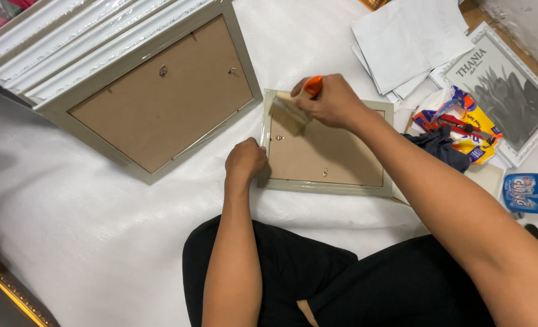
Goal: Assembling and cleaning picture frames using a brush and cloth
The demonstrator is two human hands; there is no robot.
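A small picture frame (326,181) lies face down on the white sheet in front of me, its brown backing board up. My right hand (332,103) grips a paintbrush (290,112) with an orange handle, its pale bristles touching the frame's upper left corner. My left hand (245,160) is closed against the frame's left edge, holding it down.
A stack of larger frames (154,91) lies face down at the upper left. Loose white papers (408,42), a colourful packet (462,124), a dark cloth (441,148), a framed print (511,91) and a blue bottle (532,192) sit on the right. A gilded edge (12,290) shows bottom left.
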